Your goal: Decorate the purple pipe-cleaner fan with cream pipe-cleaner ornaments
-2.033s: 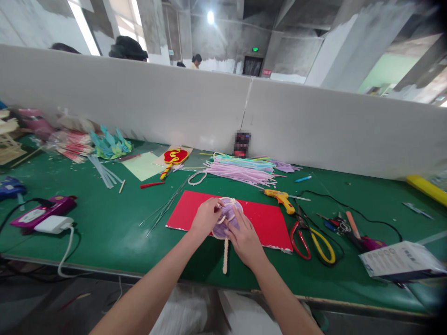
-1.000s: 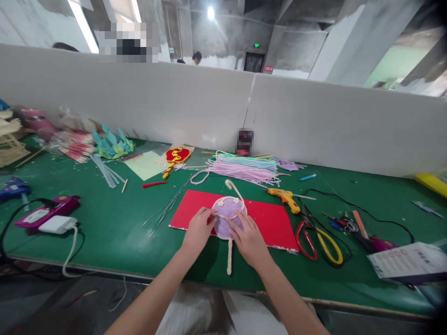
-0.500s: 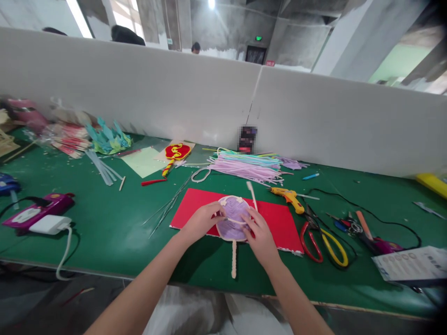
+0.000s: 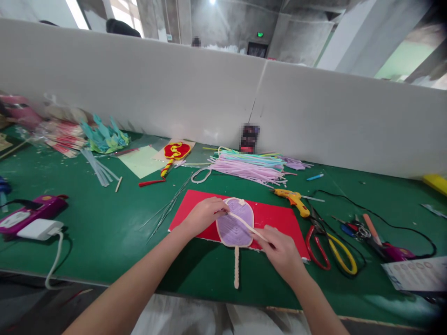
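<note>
Left hand (image 4: 204, 212) pinching one end of a cream cord (image 4: 244, 223), right hand (image 4: 279, 249) gripping the other, stretching it across a purple fan (image 4: 234, 228) lying on red card (image 4: 279, 218)

Bright, even light over my green table (image 4: 104, 223), coming from ceiling lamps and a window strip at top left that's blown out. My arms throw soft shadows toward me, under my left hand (image 4: 204, 214) and right hand (image 4: 281, 251). Wide lens bends the white divider wall (image 4: 314, 116); corners darken, far right edge smears. Small pixelated patches in the background.
</note>
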